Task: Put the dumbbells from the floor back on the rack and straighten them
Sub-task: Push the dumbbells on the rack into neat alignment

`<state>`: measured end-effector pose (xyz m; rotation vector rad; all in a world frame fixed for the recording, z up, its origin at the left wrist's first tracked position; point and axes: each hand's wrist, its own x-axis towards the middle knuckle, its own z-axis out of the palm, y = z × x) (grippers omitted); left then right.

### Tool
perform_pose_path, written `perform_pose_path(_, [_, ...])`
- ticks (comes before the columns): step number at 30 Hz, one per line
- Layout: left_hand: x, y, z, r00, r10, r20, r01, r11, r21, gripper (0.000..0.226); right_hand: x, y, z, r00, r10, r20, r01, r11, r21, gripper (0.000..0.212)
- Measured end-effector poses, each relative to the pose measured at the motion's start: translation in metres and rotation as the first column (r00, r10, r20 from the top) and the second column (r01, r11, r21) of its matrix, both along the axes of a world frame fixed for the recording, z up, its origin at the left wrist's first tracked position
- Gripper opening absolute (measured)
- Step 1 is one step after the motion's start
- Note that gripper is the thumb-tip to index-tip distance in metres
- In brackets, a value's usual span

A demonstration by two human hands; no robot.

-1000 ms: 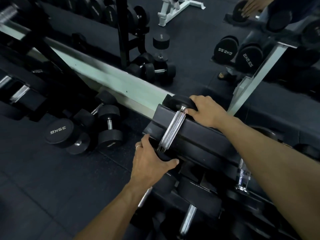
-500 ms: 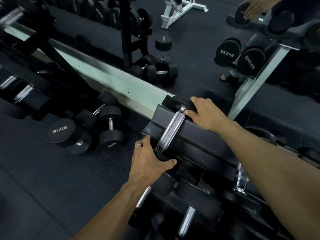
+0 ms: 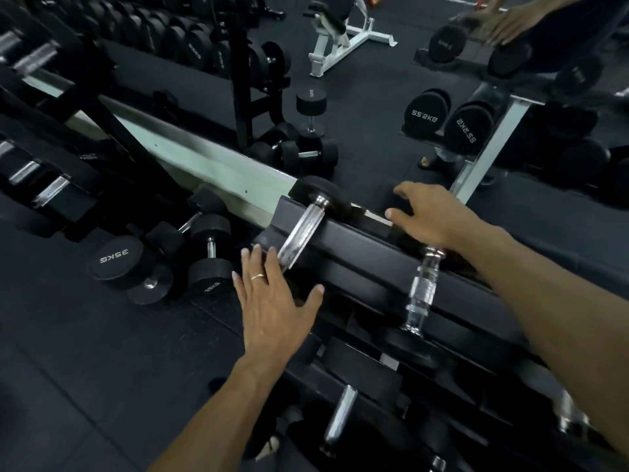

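The dumbbell (image 3: 304, 229) lies across the top tier of the rack (image 3: 367, 253), its far rubber head over the rear rail and its knurled chrome handle sloping toward the person. The left hand (image 3: 272, 301) hovers spread just beside the near end of the handle, fingers straight, gripping nothing. The right hand (image 3: 432, 216) is likewise spread and relaxed beyond the far head — apart from it, holding nothing.

More work waits below: floor dumbbells (image 3: 177, 260) lie in a loose cluster by the rack's foot, one end cap marked 35KG.

These will probably handle as dense, rigid loads. The rubber heads look grippy but too broad for fingers to close round; the knurled handle is the sensible place to take hold, at its middle so the weight balances. A heavy one likely calls for both hands on the bar. For straightening — a push with flat palms on the head faces should slide a dumbbell square on its rails.
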<state>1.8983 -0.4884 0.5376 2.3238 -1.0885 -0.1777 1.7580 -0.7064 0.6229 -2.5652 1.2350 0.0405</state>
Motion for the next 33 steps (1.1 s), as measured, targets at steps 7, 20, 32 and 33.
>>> perform_pose_path(7, [-0.099,0.004,0.009,0.976,-0.175,-0.127,0.175,0.984,-0.009,0.086,-0.081,0.006,0.0,0.991,-0.111,0.079,0.101,0.987,0.122,0.06])
perform_pose_path(20, [-0.163,-0.02,-0.002,0.896,0.014,-0.445,0.063,0.985,0.159,0.121,-0.091,-0.002,-0.026,0.991,-0.061,0.116,0.04,0.984,0.173,0.032])
perform_pose_path(32, [-0.148,-0.018,-0.005,0.903,-0.075,-0.423,0.155,0.976,0.156,0.121,-0.095,0.007,-0.025,0.991,-0.104,0.079,0.093,0.988,0.122,0.032])
perform_pose_path(33, [-0.148,-0.018,-0.005,0.901,-0.074,-0.428,0.152,0.977,0.15,0.121,-0.094,0.007,-0.025,0.992,-0.101,0.071,0.092,0.989,0.118,0.032])
